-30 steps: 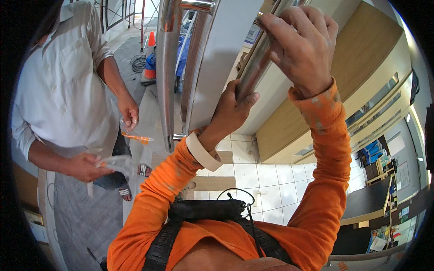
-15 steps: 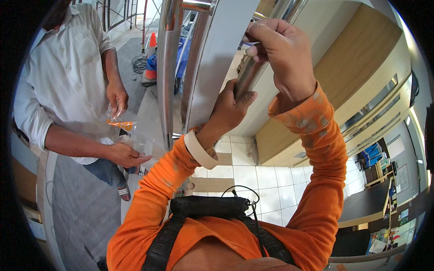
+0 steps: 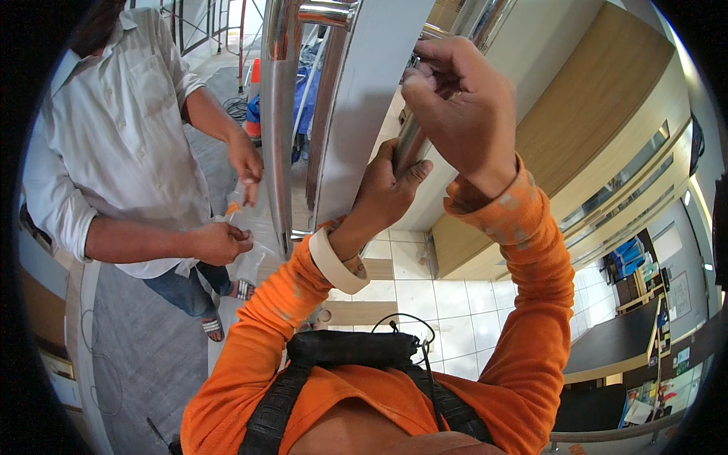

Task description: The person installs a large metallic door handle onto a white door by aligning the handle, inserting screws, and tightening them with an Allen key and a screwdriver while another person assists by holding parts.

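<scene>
while both hands' fingers clench it, polished steel door handle [image 3: 413, 144], left hand [image 3: 387, 193], right hand [image 3: 459, 106]

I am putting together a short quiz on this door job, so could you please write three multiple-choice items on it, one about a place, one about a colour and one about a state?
1. Where is the left hand?
A. On the shiny metal door handle, below the right hand
B. On the tiled floor
C. In a pocket

2. What colour are the sleeves of the person at the door?
A. White
B. Orange
C. Blue

3. What is the co-worker in the white shirt doing?
A. Standing with folded arms
B. Holding a clear plastic bag with both hands
C. Gripping the handle

Answers:
1 A, its fingers wrap the tube just under the right hand.
2 B, both forearms are in orange cloth.
3 B, one hand holds the bag and the other pinches it near the top.
</scene>
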`<state>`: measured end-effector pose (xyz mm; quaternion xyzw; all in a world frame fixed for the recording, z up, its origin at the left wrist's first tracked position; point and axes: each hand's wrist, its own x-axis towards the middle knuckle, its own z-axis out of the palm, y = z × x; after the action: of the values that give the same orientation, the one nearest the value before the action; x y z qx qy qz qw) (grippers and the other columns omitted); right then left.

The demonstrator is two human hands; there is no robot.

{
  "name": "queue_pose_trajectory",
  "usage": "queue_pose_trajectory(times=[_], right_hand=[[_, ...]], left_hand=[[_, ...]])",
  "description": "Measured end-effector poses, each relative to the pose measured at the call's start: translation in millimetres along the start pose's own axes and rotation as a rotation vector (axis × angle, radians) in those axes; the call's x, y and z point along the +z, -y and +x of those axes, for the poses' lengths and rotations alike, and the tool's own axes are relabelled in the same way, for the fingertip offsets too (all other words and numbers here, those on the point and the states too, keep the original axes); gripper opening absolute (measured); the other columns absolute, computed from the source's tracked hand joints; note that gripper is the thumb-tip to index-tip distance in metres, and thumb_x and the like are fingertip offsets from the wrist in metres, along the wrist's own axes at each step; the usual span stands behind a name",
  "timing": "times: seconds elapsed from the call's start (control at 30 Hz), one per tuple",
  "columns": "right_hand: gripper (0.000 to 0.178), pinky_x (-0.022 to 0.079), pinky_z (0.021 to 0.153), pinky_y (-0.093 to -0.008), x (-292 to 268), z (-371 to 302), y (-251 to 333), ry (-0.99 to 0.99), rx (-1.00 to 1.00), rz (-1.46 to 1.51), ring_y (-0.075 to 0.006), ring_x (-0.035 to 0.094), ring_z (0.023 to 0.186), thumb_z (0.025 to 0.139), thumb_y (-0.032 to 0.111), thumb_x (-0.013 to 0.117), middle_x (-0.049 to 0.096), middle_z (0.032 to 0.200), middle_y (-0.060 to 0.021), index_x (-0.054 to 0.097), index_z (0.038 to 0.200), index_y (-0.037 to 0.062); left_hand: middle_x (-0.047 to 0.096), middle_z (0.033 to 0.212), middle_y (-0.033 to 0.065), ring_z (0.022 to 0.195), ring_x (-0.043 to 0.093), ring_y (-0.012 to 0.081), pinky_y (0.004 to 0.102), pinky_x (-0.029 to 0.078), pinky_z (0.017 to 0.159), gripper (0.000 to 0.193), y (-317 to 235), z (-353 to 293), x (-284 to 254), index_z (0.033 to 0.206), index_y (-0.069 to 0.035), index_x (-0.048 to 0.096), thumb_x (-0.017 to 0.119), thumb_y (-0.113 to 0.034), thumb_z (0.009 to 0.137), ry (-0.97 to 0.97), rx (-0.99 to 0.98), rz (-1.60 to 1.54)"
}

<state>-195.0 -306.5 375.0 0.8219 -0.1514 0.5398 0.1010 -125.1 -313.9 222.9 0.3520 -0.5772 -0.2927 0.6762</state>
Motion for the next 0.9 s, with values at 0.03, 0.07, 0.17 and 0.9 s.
queue_pose_trajectory(times=[0.03,0.07,0.17,0.9], right_hand=[[0.021,0.05,0.057,-0.03,-2.7,-2.8,2.8,-0.017,0.051,0.049,-0.0201,0.061,0.059,0.074,0.011,0.062,0.061,0.067,-0.0087,0.061,0.095,0.0056],[0.021,0.05,0.058,-0.0312,-8.1,-5.6,7.5,-0.033,0.101,0.098,-0.022,0.061,0.06,0.074,0.01,0.062,0.061,0.068,-0.0092,0.061,0.094,0.0061],[0.018,0.049,0.067,-0.0274,-29.2,-4.2,5.2,0.011,0.027,-0.064,-0.016,0.06,0.068,0.077,0.005,0.064,0.064,0.077,-0.0064,0.063,0.095,0.0039],[0.024,0.039,0.074,-0.0382,-41.2,33.0,-3.8,0.016,-0.673,-0.427,-0.0241,0.051,0.077,0.065,0.011,0.065,0.057,0.082,-0.005,0.065,0.089,0.0088]], left_hand=[[0.057,0.085,0.0114,0.077,0.054,0.0173,0.0313,0.044,0.071,0.048,-0.1,-0.6,-0.4,0.113,0.002,0.045,0.062,-0.033,0.086,0.0,0.002,0.0],[0.056,0.084,0.0093,0.077,0.053,0.0159,0.0306,0.044,0.071,0.045,-2.8,-2.0,-1.4,0.111,0.002,0.045,0.061,-0.032,0.087,0.013,-0.017,0.014],[0.055,0.083,0.0069,0.076,0.051,0.0137,0.0294,0.043,0.07,0.041,-12.6,-6.6,-4.1,0.109,0.002,0.046,0.061,-0.03,0.088,0.055,-0.078,0.016],[0.048,0.077,0.0019,0.071,0.044,0.0108,0.0259,0.04,0.065,0.041,-15.0,-15.8,-6.7,0.105,-0.001,0.048,0.063,-0.034,0.086,0.016,-0.104,0.007]])
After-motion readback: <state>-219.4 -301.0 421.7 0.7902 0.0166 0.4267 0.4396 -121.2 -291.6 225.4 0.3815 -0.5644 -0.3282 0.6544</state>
